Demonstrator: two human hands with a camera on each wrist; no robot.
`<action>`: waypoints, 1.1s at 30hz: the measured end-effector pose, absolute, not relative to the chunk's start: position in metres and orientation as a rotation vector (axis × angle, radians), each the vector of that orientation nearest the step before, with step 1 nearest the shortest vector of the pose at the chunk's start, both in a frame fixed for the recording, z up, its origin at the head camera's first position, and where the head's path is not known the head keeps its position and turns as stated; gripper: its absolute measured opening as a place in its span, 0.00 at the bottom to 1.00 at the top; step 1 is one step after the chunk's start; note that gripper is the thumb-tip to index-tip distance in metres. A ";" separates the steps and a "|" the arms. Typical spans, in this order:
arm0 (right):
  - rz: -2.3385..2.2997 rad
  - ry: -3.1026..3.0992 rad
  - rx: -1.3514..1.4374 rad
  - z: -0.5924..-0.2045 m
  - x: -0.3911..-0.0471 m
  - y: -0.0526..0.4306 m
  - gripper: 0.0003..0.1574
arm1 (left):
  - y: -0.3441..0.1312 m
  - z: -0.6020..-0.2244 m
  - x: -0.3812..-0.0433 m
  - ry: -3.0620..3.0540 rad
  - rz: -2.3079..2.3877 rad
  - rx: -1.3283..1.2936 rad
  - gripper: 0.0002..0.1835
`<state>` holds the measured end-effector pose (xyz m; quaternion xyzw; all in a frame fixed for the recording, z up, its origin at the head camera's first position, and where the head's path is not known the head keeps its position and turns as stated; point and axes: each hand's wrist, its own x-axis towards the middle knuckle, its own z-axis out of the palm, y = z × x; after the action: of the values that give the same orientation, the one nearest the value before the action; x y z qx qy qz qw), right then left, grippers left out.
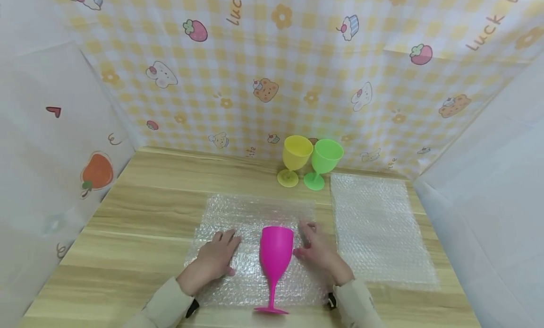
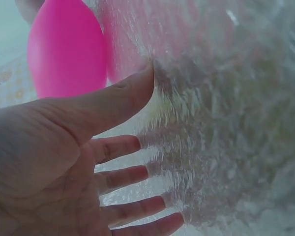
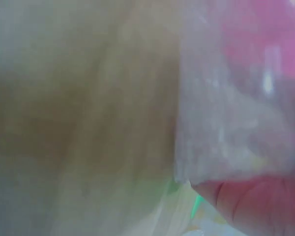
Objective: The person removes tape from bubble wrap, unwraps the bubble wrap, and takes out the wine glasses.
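A pink plastic goblet (image 1: 276, 252) lies on its side on a sheet of bubble wrap (image 1: 246, 214), rim toward the back, its foot at the sheet's front edge. To its left, my left hand (image 1: 216, 257) rests on the wrap with fingers spread. The left wrist view shows the fingertips (image 2: 147, 172) touching the clear sheet, beside the goblet's bowl (image 2: 66, 49). My right hand (image 1: 319, 251), blurred, is right of the bowl over the wrap's right part, thumb and fingers apart. In the right wrist view one finger (image 3: 255, 201) meets the wrap's edge (image 3: 201, 123); the other fingers are mostly hidden.
A yellow goblet (image 1: 296, 153) and a green goblet (image 1: 327, 157) stand upright side by side at the table's back. Another bubble wrap sheet (image 1: 378, 228) lies flat on the right. A patterned cloth (image 1: 263, 58) hangs behind the wooden table (image 1: 127, 224), with white sheets at both sides.
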<state>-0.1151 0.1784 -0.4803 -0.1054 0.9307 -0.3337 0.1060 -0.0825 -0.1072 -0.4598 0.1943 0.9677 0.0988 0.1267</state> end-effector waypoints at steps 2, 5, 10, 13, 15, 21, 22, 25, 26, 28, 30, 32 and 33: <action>-0.964 2.723 -0.314 -0.482 -0.111 0.178 0.53 | -0.108 -0.460 -0.082 2.815 0.299 0.573 0.46; -0.885 2.705 -0.314 -0.481 -0.105 0.179 0.54 | -0.111 -0.461 -0.082 2.816 0.315 0.581 0.46; -0.821 2.622 -0.323 -0.476 -0.103 0.183 0.58 | -0.114 -0.462 -0.081 2.816 0.371 0.583 0.45; -0.811 2.581 -0.339 -0.476 -0.106 0.187 0.60 | -0.114 -0.463 -0.081 2.821 0.406 0.592 0.44; -0.798 2.573 -0.350 -0.476 -0.109 0.188 0.60 | -0.114 -0.464 -0.082 2.830 0.422 0.602 0.44; -0.570 2.757 -0.366 -0.476 -0.105 0.177 0.52 | -0.110 -0.462 -0.081 2.795 0.572 0.555 0.40; -0.482 2.815 -0.391 -0.477 -0.101 0.174 0.48 | -0.110 -0.460 -0.079 2.788 0.609 0.540 0.38; -0.230 3.026 -0.533 -0.479 -0.087 0.164 0.32 | -0.109 -0.455 -0.074 2.789 0.718 0.507 0.30; -0.179 3.091 -0.585 -0.480 -0.083 0.162 0.27 | -0.109 -0.453 -0.072 2.792 0.764 0.505 0.26; -0.171 3.186 -0.637 -0.481 -0.076 0.160 0.18 | -0.110 -0.450 -0.066 2.782 0.855 0.505 0.19; -0.221 3.231 -0.648 -0.482 -0.071 0.161 0.13 | -0.112 -0.446 -0.060 2.710 0.984 0.499 0.11; -0.311 3.209 -0.610 -0.481 -0.066 0.164 0.12 | -0.114 -0.446 -0.053 2.584 1.112 0.506 0.06; -0.352 3.184 -0.579 -0.480 -0.063 0.165 0.12 | -0.114 -0.447 -0.050 2.507 1.172 0.507 0.06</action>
<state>-0.0632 0.1655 -0.4799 -0.1777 0.9765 -0.1079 -0.0567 -0.0495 -0.1135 -0.4471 0.1777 0.8791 0.4109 0.1634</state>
